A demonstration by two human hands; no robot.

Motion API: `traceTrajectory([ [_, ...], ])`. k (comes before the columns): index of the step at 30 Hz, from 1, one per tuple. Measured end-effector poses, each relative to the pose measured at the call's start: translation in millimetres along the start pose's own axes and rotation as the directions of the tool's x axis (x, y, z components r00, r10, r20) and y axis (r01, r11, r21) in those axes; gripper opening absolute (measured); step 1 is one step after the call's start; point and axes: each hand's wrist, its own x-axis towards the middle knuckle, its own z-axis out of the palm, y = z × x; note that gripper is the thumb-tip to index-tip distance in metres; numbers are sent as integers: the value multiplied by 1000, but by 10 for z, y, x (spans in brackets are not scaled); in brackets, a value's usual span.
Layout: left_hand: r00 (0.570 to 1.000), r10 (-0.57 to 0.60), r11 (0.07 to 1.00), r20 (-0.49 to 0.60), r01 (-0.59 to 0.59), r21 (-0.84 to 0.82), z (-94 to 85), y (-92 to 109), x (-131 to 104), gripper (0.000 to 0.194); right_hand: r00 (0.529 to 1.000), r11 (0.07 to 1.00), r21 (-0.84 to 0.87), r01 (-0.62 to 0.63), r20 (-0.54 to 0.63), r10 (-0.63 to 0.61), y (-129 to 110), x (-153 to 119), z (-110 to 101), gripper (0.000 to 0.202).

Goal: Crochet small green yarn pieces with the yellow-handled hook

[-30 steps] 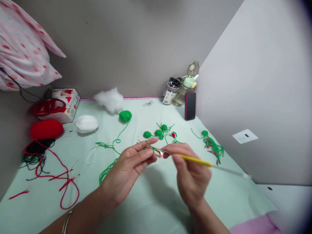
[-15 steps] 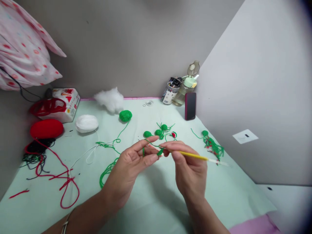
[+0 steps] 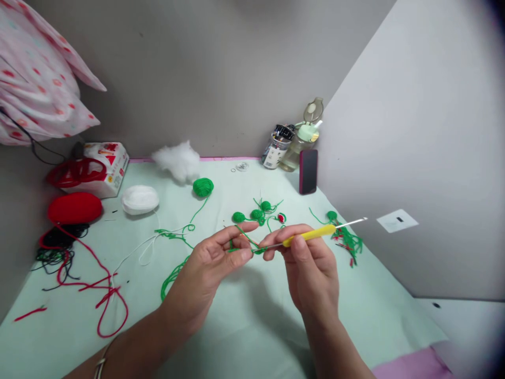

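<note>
Between thumb and fingers, my left hand (image 3: 211,263) pinches a small green crochet piece (image 3: 258,251), mostly covered by the fingertips. Green yarn (image 3: 241,230) runs over its raised index finger. A yellow-handled crochet hook (image 3: 311,235) is gripped by my right hand (image 3: 311,268), its near tip at the green piece and its other metal end pointing up to the right. Just beyond the hands lie several green crocheted balls (image 3: 256,214) and a small red-and-green piece (image 3: 281,217).
At left are a red yarn ball (image 3: 74,208), white yarn (image 3: 140,200), black yarn (image 3: 59,242) and a tissue box (image 3: 110,168). Stuffing (image 3: 179,162) and a green ball (image 3: 203,187) lie behind. A phone (image 3: 308,172), bottle (image 3: 302,147) and green scraps (image 3: 349,239) are at right.
The crochet hook has swung so its outer end now points up to the right rather than slightly down. My right hand has turned with it; my left hand is nearly still.
</note>
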Motion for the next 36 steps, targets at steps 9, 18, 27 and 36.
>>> traceTrajectory([
  [9, 996, 78, 995, -31, -76, 57, -16, -9, -6, 26, 992, 982, -141, 129, 35, -125, -19, -60, 15, 22],
  [18, 966, 218, 956, -141, -182, 232, -44, -36, 12, 24, 844, 710, -457, 535, 325, -427, -9, -132, -26, 26],
  [27, 1000, -12, 991, -14, 10, -137, -2, -15, -5, 44, 782, 425, -672, 607, 406, -473, 87, -148, 20, 50],
  [36, 999, 18, 982, -51, -28, -189, -23, 28, 23, 33, 943, 903, -272, 332, 57, -329, 38, -82, 14, 23],
])
